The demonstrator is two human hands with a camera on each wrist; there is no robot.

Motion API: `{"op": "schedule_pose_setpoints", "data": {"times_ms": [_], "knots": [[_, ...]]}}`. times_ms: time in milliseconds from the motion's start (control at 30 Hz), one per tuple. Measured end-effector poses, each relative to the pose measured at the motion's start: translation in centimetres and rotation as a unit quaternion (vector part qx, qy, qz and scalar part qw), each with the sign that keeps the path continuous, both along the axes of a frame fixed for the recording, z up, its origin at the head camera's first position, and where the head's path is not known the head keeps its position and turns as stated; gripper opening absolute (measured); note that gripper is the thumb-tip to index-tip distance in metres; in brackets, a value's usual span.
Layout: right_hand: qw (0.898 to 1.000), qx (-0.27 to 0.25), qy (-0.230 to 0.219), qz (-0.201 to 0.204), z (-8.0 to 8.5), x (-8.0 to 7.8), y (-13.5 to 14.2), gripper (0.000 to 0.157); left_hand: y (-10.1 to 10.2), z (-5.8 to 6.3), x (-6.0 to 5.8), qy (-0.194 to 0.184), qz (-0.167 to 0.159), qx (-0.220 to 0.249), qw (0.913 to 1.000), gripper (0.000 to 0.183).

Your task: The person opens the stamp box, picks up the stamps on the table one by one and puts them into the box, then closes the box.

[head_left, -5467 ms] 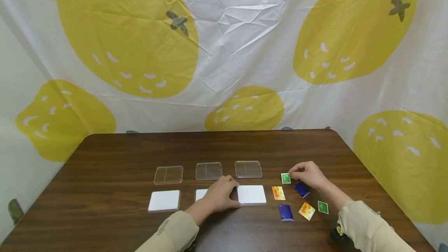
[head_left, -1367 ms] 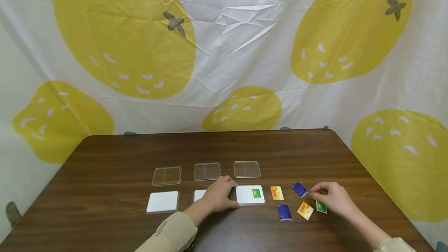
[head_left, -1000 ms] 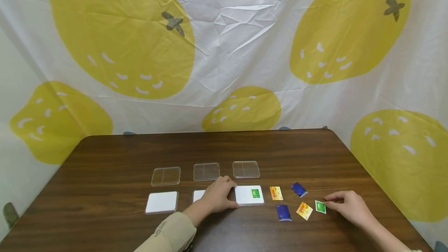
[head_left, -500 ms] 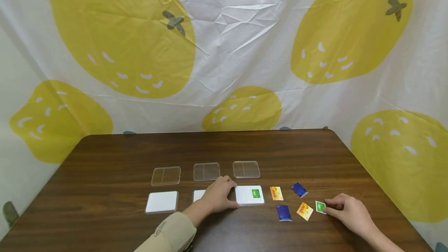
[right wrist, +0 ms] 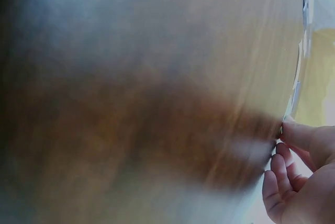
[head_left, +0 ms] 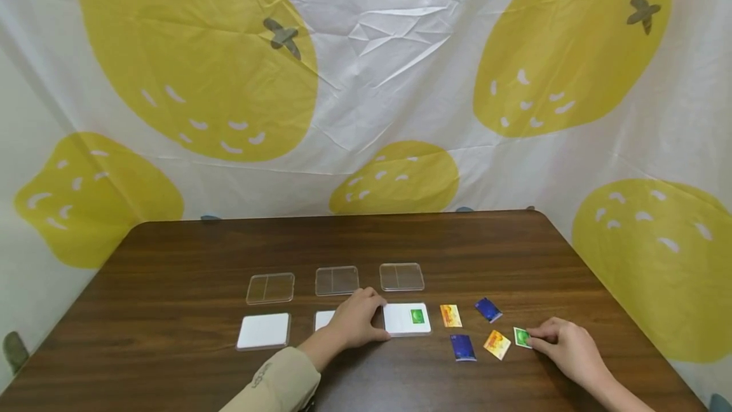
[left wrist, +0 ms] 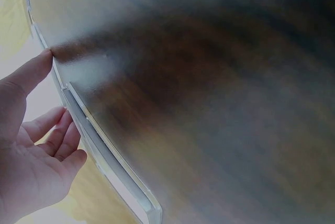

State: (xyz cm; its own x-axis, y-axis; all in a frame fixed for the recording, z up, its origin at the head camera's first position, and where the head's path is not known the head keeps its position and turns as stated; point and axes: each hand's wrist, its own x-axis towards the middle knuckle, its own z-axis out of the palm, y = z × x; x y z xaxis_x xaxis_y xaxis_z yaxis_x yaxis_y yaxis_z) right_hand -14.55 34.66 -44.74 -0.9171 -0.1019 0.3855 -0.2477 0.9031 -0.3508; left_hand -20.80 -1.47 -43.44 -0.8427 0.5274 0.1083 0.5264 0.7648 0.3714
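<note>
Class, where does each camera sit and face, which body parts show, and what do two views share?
Head: on the head, facing forward and down over the table toward the fruit-print cloth; left hand, right hand, left sleeve.
Left wrist: worn there, facing low across the table; left hand close, right hand distant.
Right wrist: worn there, facing likewise; right hand close, left hand distant.
Wrist views share table and hands.
</note>
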Motion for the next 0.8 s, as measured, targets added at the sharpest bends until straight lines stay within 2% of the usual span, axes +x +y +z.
{"op": "schedule_pose_setpoints", "data": {"times_ms": [133,233,367,500,667,800], "knots": [[1.0,-0.009,0.02,-0.001,-0.2,0.0,-0.1,0.012,0.0,0.1,0.1,0.002,-0.001,0.001,1.0,0.053],[1.0,-0.025,0.013,-0.013,-0.3,0.0,-0.2,0.011,0.0,0.1,0.1,0.002,-0.003,0.002,1.0,0.052],[0.997,-0.05,-0.036,-0.037,0.1,0.0,-0.4,0.01,-0.1,0.1,0.2,0.004,-0.003,0.004,1.0,0.052],[0.991,-0.077,-0.096,-0.059,0.5,-0.2,-0.6,0.01,-0.1,0.1,0.2,0.004,-0.003,0.003,1.0,0.052],[0.981,-0.099,-0.143,-0.084,0.9,-0.4,-0.5,0.016,-0.1,0.0,0.2,0.006,-0.004,0.001,1.0,0.053],[0.975,-0.117,-0.168,-0.089,1.1,-0.6,-0.3,0.021,0.0,0.0,0.1,0.009,-0.005,0.001,0.9999,0.053]]}}
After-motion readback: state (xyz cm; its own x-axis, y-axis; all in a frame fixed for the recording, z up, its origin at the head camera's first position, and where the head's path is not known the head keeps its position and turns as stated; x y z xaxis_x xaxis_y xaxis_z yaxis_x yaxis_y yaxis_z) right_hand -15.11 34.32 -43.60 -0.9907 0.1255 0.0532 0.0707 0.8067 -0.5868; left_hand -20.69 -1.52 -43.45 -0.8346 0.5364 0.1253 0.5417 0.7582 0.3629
